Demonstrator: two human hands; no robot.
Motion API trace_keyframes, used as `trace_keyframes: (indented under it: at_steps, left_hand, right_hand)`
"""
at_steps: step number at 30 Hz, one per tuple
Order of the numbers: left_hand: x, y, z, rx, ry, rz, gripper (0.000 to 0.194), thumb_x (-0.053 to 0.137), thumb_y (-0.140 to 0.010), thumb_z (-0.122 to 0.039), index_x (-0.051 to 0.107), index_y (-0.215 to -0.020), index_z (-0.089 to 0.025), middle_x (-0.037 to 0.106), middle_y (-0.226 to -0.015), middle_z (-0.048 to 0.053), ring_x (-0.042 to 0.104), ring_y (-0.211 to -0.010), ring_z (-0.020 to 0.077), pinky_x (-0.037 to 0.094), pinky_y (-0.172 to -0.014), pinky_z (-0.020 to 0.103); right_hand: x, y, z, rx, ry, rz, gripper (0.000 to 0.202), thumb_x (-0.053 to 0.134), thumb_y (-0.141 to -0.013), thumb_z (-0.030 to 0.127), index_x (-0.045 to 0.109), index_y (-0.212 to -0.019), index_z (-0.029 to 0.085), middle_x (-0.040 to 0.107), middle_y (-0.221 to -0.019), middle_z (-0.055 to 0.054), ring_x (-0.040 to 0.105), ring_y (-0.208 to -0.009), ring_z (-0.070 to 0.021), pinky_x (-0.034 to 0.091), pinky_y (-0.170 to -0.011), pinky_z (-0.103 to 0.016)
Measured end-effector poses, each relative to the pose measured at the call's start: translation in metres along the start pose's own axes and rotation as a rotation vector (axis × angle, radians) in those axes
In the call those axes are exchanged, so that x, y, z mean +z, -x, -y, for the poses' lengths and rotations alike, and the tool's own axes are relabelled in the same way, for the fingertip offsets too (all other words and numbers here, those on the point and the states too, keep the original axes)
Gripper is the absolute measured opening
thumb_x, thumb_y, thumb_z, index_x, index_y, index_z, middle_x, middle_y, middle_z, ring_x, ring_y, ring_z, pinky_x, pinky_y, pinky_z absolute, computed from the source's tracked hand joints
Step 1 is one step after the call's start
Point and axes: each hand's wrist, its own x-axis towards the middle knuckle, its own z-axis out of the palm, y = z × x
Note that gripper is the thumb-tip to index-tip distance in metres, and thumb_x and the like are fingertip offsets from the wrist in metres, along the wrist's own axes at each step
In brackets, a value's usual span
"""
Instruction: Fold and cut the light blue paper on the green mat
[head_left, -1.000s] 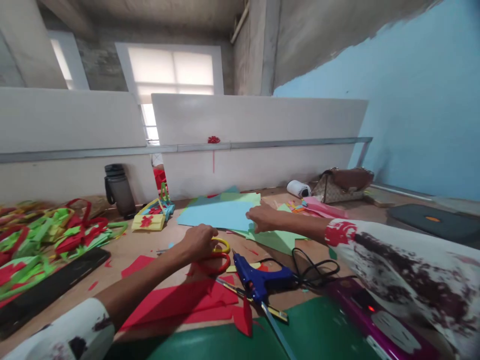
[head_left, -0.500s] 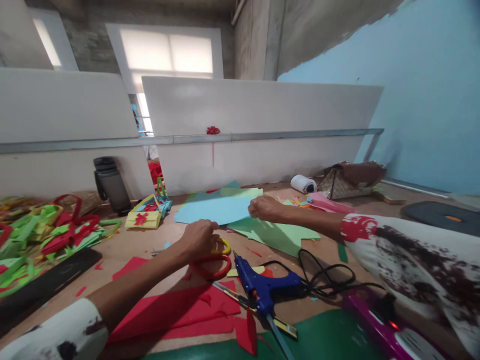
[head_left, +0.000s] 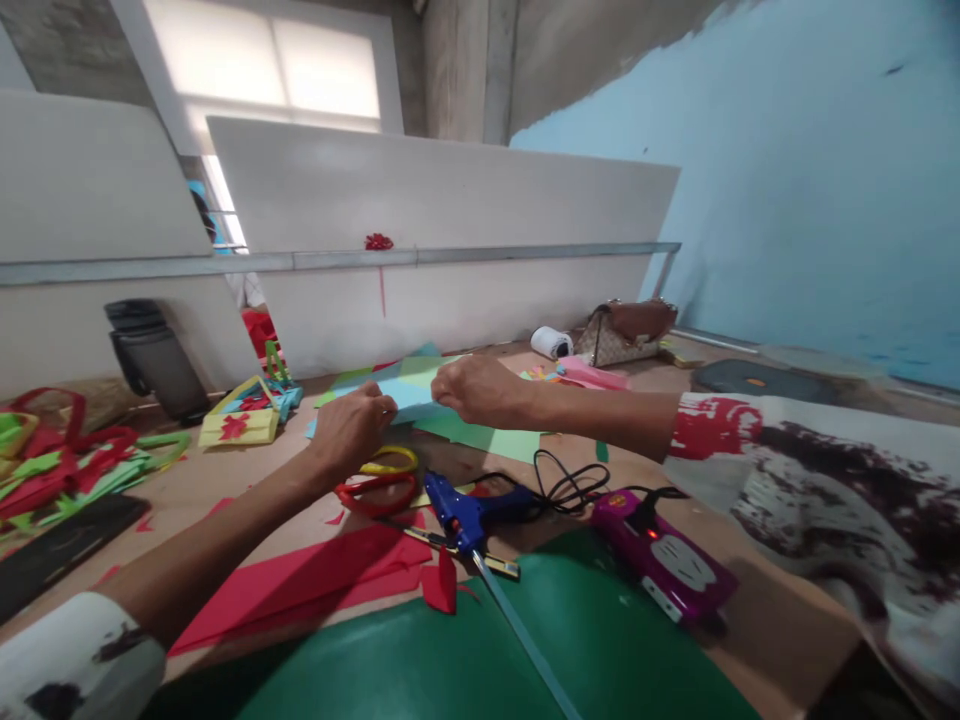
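Between left hand (head_left: 351, 428) and right hand (head_left: 474, 390) (both pinching) hangs blue paper (head_left: 407, 395).

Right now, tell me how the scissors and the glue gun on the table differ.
The scissors have red and yellow loop handles; the glue gun is blue with a black cord trailing from it. The scissors lie just below the left hand, while the glue gun sits further right, its front reaching the green sheet. Both lie untouched on the table, since both hands hold the light blue paper.

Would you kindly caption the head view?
Both hands, left and right, grip blue paper above scissors.
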Motion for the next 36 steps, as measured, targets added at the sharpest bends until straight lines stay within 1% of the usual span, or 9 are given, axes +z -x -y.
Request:
trace_keyframes:
  at_steps: [3, 7, 12, 15, 18, 22, 27, 32, 36]
  left_hand:
    - [-0.009, 0.008, 0.004, -0.009, 0.009, -0.063, 0.024, 0.046, -0.089, -0.023, 0.070, -0.084, -0.019, 0.065, -0.094, 0.006, 0.062, -0.076, 0.0204, 0.037, -0.059, 0.027]
    - [-0.020, 0.022, 0.011, -0.045, 0.038, -0.131, 0.018, 0.053, -0.087, -0.025, 0.068, -0.080, -0.019, 0.065, -0.088, 0.004, 0.060, -0.072, 0.0176, 0.038, -0.061, 0.026]
    - [-0.021, 0.045, 0.013, -0.063, 0.112, -0.167, 0.009, 0.061, -0.080, -0.022, 0.063, -0.072, -0.019, 0.062, -0.078, 0.000, 0.056, -0.065, 0.0135, 0.039, -0.060, 0.023]
    - [-0.015, 0.060, 0.010, -0.059, 0.147, -0.187, 0.008, 0.060, -0.080, -0.018, 0.061, -0.072, -0.019, 0.060, -0.076, 0.000, 0.055, -0.064, 0.0129, 0.039, -0.059, 0.022]
    - [-0.009, 0.071, 0.006, -0.036, 0.168, -0.205, 0.009, 0.058, -0.082, -0.017, 0.060, -0.073, -0.019, 0.060, -0.078, 0.000, 0.056, -0.067, 0.0127, 0.040, -0.061, 0.022]
    - [-0.002, 0.077, 0.004, 0.000, 0.174, -0.222, 0.011, 0.055, -0.085, -0.016, 0.062, -0.077, -0.019, 0.063, -0.082, 0.001, 0.057, -0.066, 0.0119, 0.041, -0.063, 0.022]
    - [0.006, 0.076, 0.006, 0.092, 0.162, -0.222, 0.019, 0.049, -0.090, -0.021, 0.067, -0.083, -0.022, 0.067, -0.092, 0.002, 0.062, -0.076, 0.0135, 0.042, -0.065, 0.021]
    - [0.009, 0.080, 0.008, 0.152, 0.114, -0.264, 0.024, 0.045, -0.092, -0.021, 0.069, -0.094, -0.025, 0.069, -0.101, 0.005, 0.064, -0.083, 0.0172, 0.042, -0.062, 0.023]
    - [0.010, 0.082, 0.010, 0.141, 0.104, -0.316, 0.026, 0.043, -0.093, -0.023, 0.069, -0.089, -0.024, 0.070, -0.099, 0.004, 0.065, -0.076, 0.0159, 0.042, -0.057, 0.022]
  right_hand:
    - [-0.003, 0.012, 0.013, 0.019, -0.085, -0.137, 0.022, 0.050, -0.080, 0.006, 0.066, -0.093, 0.015, 0.065, -0.101, -0.009, 0.058, -0.091, -0.0202, 0.042, -0.079, -0.032]
    - [-0.004, 0.034, 0.029, 0.089, -0.255, -0.346, 0.041, 0.049, -0.079, 0.005, 0.052, -0.119, 0.010, 0.059, -0.117, -0.013, 0.059, -0.092, -0.0181, 0.044, -0.084, -0.033]
    - [0.014, 0.060, 0.050, 0.152, -0.466, -0.500, 0.040, 0.052, -0.079, 0.011, 0.048, -0.119, 0.014, 0.060, -0.112, -0.011, 0.061, -0.083, -0.0153, 0.050, -0.071, -0.029]
    - [0.033, 0.067, 0.061, 0.187, -0.542, -0.531, 0.044, 0.055, -0.078, 0.013, 0.047, -0.121, 0.015, 0.060, -0.111, -0.010, 0.060, -0.072, -0.0130, 0.050, -0.066, -0.028]
    - [0.045, 0.066, 0.063, 0.223, -0.568, -0.526, 0.035, 0.054, -0.081, 0.015, 0.052, -0.116, 0.015, 0.063, -0.109, -0.010, 0.059, -0.069, -0.0125, 0.049, -0.066, -0.029]
    - [0.048, 0.057, 0.053, 0.222, -0.561, -0.457, 0.026, 0.055, -0.079, 0.014, 0.062, -0.105, 0.016, 0.065, -0.107, -0.009, 0.061, -0.079, -0.0160, 0.046, -0.072, -0.030]
    - [0.044, 0.043, 0.040, 0.229, -0.563, -0.322, 0.015, 0.054, -0.075, 0.010, 0.067, -0.071, 0.016, 0.069, -0.074, -0.004, 0.063, -0.074, -0.0175, 0.044, -0.071, -0.028]
    - [0.046, 0.035, 0.034, 0.337, -0.670, -0.244, 0.018, 0.047, -0.077, 0.012, 0.064, -0.073, 0.015, 0.060, -0.052, 0.001, 0.060, -0.049, -0.0128, 0.043, -0.051, -0.022]
    - [0.049, 0.034, 0.031, 0.369, -0.754, -0.156, 0.015, 0.049, -0.084, 0.017, 0.062, -0.076, 0.014, 0.055, -0.051, 0.005, 0.058, -0.047, -0.0102, 0.042, -0.045, -0.020]
